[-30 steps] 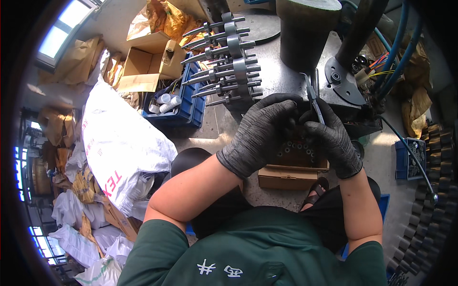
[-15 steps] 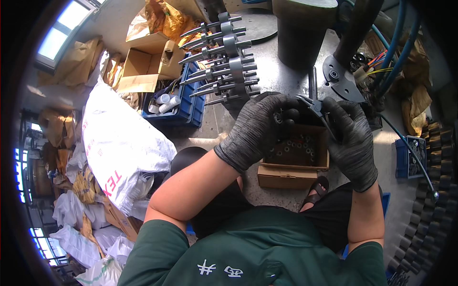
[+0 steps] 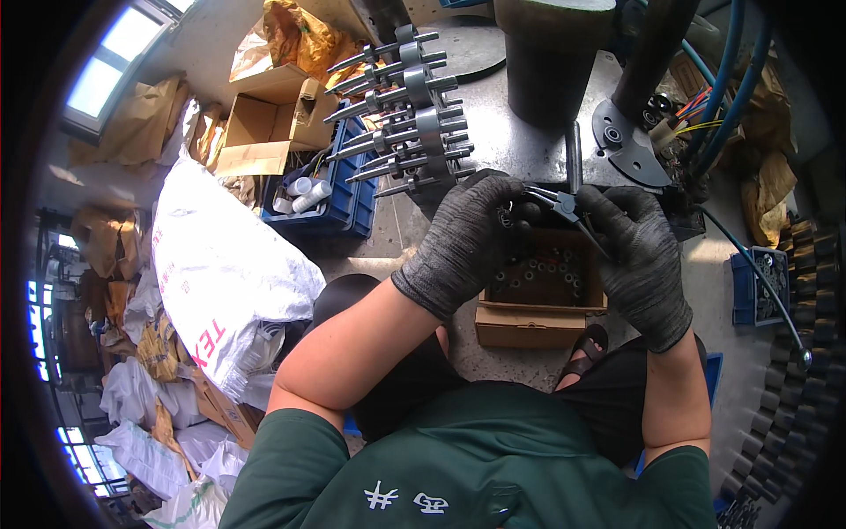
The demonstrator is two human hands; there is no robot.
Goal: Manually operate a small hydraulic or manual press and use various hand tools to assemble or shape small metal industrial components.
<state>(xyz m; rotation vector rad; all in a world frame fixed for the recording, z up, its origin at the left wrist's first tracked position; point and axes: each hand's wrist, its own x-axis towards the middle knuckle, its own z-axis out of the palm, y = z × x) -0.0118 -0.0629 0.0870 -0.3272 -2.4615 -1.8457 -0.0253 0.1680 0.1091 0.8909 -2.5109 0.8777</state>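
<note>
As both hands lift, right hand (image 3: 636, 256) grips pliers (image 3: 564, 208) (tips leftward), left hand (image 3: 467, 234) clenched.

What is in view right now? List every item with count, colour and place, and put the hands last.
Small open cardboard box: one, brown, on the floor under the hands, holding small dark ring-shaped parts.
Grey stepped metal shafts: a stack, count unclear, upper centre.
Blue plastic crate: one, left of the shafts, holding white cylinders.
Large open cardboard box: one, brown, upper left.
White woven sack: one, red lettering, left.
Dark metal cylinder: one, top centre.
Blue hoses: several, upper right.
Dark gears: a row, right edge.
Pliers: one, dark, in the right hand.
Left hand: grey glove, holding a small dark part.
Right hand: grey glove, gripping the pliers.
</note>
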